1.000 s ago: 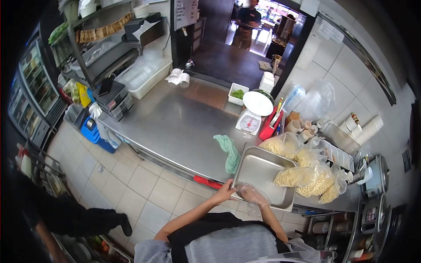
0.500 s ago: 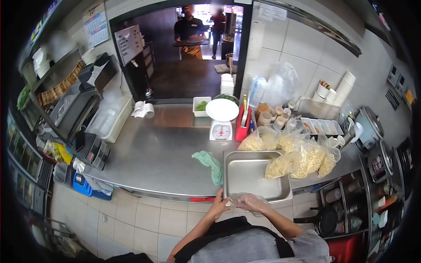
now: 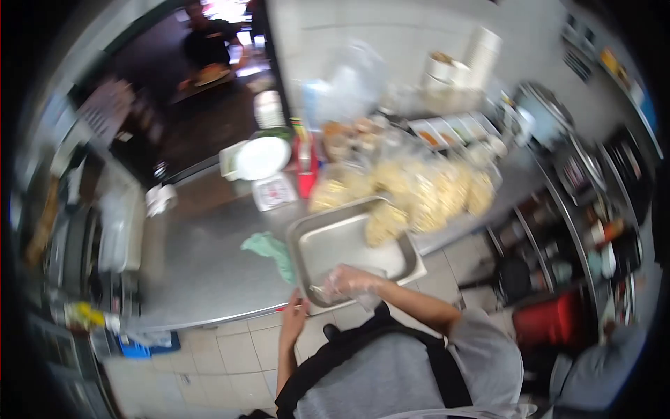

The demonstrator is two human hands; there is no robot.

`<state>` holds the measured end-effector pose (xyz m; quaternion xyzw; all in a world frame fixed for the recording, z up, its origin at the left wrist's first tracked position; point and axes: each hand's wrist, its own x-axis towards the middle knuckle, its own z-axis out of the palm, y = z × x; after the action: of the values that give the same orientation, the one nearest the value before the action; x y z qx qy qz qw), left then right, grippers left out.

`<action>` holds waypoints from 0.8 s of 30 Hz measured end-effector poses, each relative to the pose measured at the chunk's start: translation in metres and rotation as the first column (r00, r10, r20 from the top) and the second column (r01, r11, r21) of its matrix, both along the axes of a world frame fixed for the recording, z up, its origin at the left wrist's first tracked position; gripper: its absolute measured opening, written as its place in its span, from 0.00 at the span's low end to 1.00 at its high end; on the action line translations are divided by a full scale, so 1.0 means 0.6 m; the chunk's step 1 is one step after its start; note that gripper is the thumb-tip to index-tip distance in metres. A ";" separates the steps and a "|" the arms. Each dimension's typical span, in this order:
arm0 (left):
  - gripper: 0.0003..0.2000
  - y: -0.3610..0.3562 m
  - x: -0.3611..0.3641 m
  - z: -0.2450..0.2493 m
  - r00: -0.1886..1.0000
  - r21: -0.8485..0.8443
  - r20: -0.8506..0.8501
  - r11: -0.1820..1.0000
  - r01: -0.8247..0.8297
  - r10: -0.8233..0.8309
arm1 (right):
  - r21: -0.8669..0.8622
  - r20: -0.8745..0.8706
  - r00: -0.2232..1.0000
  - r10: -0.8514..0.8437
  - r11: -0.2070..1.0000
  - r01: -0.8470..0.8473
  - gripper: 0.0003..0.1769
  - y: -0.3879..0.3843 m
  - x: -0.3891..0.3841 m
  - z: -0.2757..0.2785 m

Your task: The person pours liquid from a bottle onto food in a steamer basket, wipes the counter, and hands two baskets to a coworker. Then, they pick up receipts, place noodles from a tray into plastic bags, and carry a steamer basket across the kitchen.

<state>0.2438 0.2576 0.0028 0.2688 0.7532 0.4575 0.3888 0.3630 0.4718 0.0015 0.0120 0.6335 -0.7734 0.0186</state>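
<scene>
My bare left hand is at the front left corner of a deep steel pan, its fingers curled at the rim. My right hand, in a loose clear plastic glove, reaches over the front rim into the pan. Its fingers are blurred, and I cannot see whether anything is in them. A clear bag of pale noodles leans into the pan's far right side. Left of the pan lies a crumpled green cloth.
More bags of noodles crowd the counter behind the pan. A kitchen scale and a red holder stand behind its left side. A person carries a tray beyond the pass window; a grey sleeve shows at lower right.
My view has turned and tilted, so the counter appears shifted left. My gloved right hand has moved away from my left hand and further into the pan. A grey sleeve has appeared at lower right.
</scene>
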 end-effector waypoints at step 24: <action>0.04 0.732 0.270 0.140 0.094 0.044 -0.996 0.843 0.536 -0.008 | 0.201 -0.281 0.580 -0.765 0.544 0.815 0.06 0.541 0.277 0.232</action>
<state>0.4058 0.6969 0.0869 0.7099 0.6412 0.2316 -0.1771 0.5293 0.7962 0.1407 0.2372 0.6710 -0.5871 -0.3856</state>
